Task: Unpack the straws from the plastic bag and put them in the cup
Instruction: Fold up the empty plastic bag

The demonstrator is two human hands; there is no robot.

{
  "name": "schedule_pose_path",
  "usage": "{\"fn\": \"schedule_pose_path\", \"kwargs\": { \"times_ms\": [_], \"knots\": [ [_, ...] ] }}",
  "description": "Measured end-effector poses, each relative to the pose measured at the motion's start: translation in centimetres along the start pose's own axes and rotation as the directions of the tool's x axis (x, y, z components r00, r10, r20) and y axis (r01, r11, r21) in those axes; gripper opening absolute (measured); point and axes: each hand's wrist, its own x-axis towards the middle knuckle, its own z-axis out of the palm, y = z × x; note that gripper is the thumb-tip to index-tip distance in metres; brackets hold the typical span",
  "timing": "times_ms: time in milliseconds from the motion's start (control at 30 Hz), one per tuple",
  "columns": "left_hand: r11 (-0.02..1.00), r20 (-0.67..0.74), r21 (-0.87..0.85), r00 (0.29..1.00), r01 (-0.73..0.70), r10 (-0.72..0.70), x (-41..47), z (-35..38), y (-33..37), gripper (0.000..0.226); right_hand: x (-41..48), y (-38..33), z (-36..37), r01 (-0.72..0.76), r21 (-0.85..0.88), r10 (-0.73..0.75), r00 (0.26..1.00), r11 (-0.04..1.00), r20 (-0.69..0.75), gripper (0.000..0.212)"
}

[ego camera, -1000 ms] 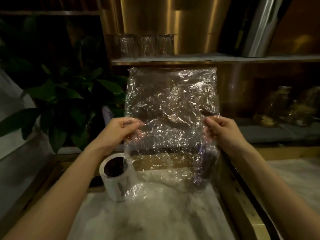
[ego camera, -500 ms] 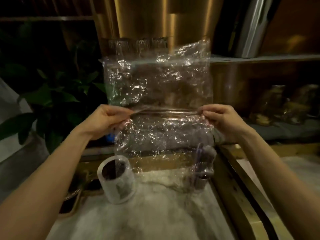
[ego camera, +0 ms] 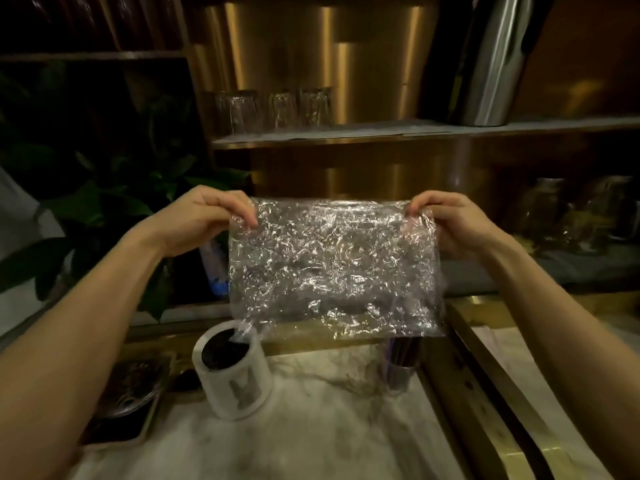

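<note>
I hold a crinkled clear plastic bag [ego camera: 332,268] folded over and stretched flat in front of me, above the counter. My left hand [ego camera: 204,220] pinches its top left corner and my right hand [ego camera: 450,223] pinches its top right corner. No straws show inside the bag. Below the bag's right corner stands a small clear cup [ego camera: 401,368] with dark straws [ego camera: 405,349] upright in it, their tops hidden behind the bag. A white cylindrical holder [ego camera: 232,368] with a dark inside stands below the bag's left corner.
The marble counter [ego camera: 311,427] lies below. A tray with a glass dish [ego camera: 128,393] sits at the left. A wooden frame edge [ego camera: 485,375] runs along the right. A leafy plant [ego camera: 104,209] stands behind left. Glasses [ego camera: 273,109] line the shelf [ego camera: 381,133] behind.
The bag's tall upper half has been folded down; it now hangs as a shorter double sheet. Both hands moved from the bag's middle to the new top edge.
</note>
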Motion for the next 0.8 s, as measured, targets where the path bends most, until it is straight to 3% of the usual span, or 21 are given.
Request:
{"fn": "schedule_pose_path", "kwargs": {
  "times_ms": [167,267,400,533,633,800],
  "knots": [
    [1.000,-0.038,0.000,0.999,-0.007,0.007,0.2,-0.2,2.1,0.028,0.7,-1.0,-0.4,0.020,0.127,-0.017,1.000,0.992,-0.023,0.031],
    [0.982,-0.255,0.180,0.961,-0.057,0.102,0.5,0.2,3.3,0.012,1.1,-2.1,0.6,0.105,-0.130,-0.121,0.985,0.986,-0.120,0.016],
    [0.936,-0.346,0.326,0.904,-0.134,0.251,1.0,0.7,5.4,0.010,1.4,-4.4,1.8,0.100,-0.302,-0.134,0.987,0.948,-0.094,0.042],
    [0.905,-0.287,0.393,0.913,-0.165,0.291,1.1,-0.3,7.9,0.018,2.0,-7.6,3.6,0.015,-0.574,0.040,0.996,0.819,0.082,0.036],
    [0.880,-0.202,0.438,0.933,-0.185,0.297,1.4,-0.7,9.7,0.021,3.0,-8.6,6.1,0.038,-0.653,0.154,0.960,0.757,0.234,0.041],
    [0.773,-0.152,0.611,0.934,-0.169,0.324,2.2,-0.2,11.8,0.014,4.6,-7.3,10.3,0.155,-0.605,0.053,0.949,0.781,0.311,0.019]
  ]
}}
